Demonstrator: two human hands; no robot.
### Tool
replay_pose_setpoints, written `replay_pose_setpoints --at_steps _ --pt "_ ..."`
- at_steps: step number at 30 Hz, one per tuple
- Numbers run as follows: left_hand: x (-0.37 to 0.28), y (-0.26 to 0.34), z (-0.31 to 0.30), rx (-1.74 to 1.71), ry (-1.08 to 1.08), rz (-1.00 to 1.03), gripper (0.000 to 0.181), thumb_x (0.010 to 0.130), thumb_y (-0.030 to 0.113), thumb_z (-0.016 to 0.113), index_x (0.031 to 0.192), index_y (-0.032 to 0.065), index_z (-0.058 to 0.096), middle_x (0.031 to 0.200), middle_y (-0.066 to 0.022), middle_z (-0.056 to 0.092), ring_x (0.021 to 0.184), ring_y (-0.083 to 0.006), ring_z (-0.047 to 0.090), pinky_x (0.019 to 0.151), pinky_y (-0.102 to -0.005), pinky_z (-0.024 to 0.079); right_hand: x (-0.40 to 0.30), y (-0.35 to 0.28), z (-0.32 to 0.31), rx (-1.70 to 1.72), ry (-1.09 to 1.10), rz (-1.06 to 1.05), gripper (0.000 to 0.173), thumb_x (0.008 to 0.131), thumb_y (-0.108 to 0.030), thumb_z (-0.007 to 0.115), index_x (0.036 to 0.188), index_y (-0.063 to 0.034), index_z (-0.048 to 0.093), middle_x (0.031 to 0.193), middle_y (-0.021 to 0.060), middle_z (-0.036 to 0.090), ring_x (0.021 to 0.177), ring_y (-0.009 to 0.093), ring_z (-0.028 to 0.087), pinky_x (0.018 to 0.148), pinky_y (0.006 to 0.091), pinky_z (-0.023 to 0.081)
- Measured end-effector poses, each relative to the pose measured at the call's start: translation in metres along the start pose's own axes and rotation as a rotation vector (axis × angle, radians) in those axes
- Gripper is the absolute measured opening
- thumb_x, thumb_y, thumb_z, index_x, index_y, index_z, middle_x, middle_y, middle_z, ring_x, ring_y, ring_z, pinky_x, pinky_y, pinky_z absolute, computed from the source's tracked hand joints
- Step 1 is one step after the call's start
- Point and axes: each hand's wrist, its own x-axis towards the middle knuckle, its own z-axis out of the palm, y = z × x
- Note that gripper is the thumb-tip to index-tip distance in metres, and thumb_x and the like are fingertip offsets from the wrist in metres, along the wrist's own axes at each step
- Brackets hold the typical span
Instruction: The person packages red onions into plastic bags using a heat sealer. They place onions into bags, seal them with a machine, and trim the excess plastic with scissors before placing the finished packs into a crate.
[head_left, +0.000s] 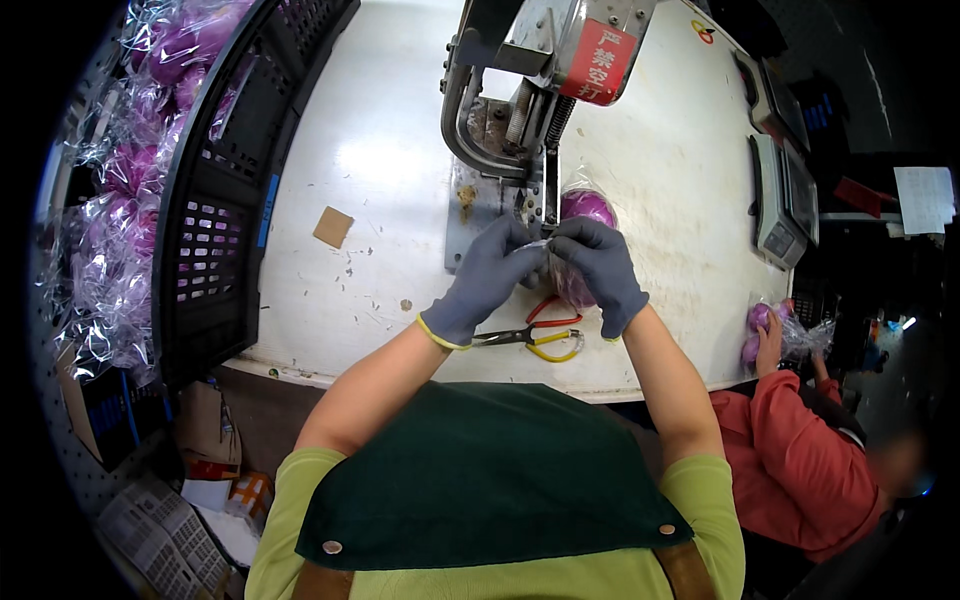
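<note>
A clear plastic bag of purple, onion-like produce (589, 208) lies on the table under and beyond my right hand (598, 261). Both hands wear grey gloves with yellow cuffs. My left hand (486, 271) and my right pinch the gathered, twisted plastic of the bag (534, 246) between their fingertips. They are right at the front of a bench-mounted metal clipping machine (499, 161), close to its narrow upright channel. Whether the plastic sits inside the channel is hidden. Scissors (536, 334) with one red and one yellow handle rest just below my hands, blades towards my left wrist.
On the left stands a black plastic crate (217, 225), with bagged purple produce (124, 202) past its wall. A cardboard square (332, 227) and metal bits lie on the white table (360, 150). Two scales (784, 202) line the right edge. A co-worker (795, 457) handles another bag (765, 330).
</note>
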Motion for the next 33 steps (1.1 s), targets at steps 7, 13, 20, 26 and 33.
replay_pose_setpoints --at_steps 7,13,20,26,33 --pt "-0.014 0.009 -0.001 -0.145 0.032 -0.205 0.017 0.082 0.01 0.058 0.093 0.0009 0.047 0.077 -0.0089 0.057 0.058 -0.0111 0.053 0.056 -0.0245 0.047 -0.027 -0.027 -0.038 0.0 0.238 -0.021 0.011 0.086 -0.009 0.056 0.089 0.0005 0.061 0.084 0.0067 0.064 0.08 0.012 0.059 0.077 0.0246 0.046" --pt "-0.016 0.013 -0.004 -0.123 -0.003 -0.231 0.024 0.081 0.012 0.057 0.1 -0.0009 0.049 0.077 -0.008 0.057 0.058 -0.0106 0.053 0.057 -0.0241 0.046 -0.136 0.023 -0.083 -0.989 -0.517 0.271 0.021 0.085 -0.02 0.052 0.097 -0.0085 0.066 0.092 0.0114 0.064 0.087 0.025 0.062 0.079 0.0338 0.047" --pt "-0.009 0.023 -0.007 0.193 0.01 -0.063 0.019 0.081 0.013 0.056 0.094 -0.0008 0.052 0.076 -0.0065 0.057 0.06 -0.0095 0.052 0.055 -0.0234 0.044 -0.109 0.005 -0.026 -1.251 -0.217 0.162 0.033 0.081 -0.032 0.055 0.101 -0.0071 0.061 0.09 0.012 0.062 0.092 0.031 0.059 0.078 0.0405 0.047" --pt "0.001 0.023 -0.011 0.284 0.097 0.04 0.016 0.082 0.014 0.055 0.09 0.0003 0.054 0.075 -0.0044 0.057 0.062 -0.0094 0.052 0.055 -0.0234 0.043 0.006 0.01 0.018 -1.391 0.207 -0.682 0.019 0.075 -0.019 0.057 0.086 -0.0031 0.057 0.081 0.0117 0.059 0.085 0.03 0.056 0.095 0.0478 0.035" --pt "0.027 0.014 -0.016 0.418 0.293 0.075 0.018 0.081 0.017 0.055 0.086 -0.0004 0.057 0.073 -0.0045 0.057 0.066 -0.0099 0.052 0.06 -0.0251 0.042 0.036 0.007 0.014 -1.596 0.252 -0.636 0.014 0.069 -0.011 0.054 0.079 -0.0041 0.06 0.076 0.0092 0.06 0.084 0.025 0.057 0.092 0.048 0.038"
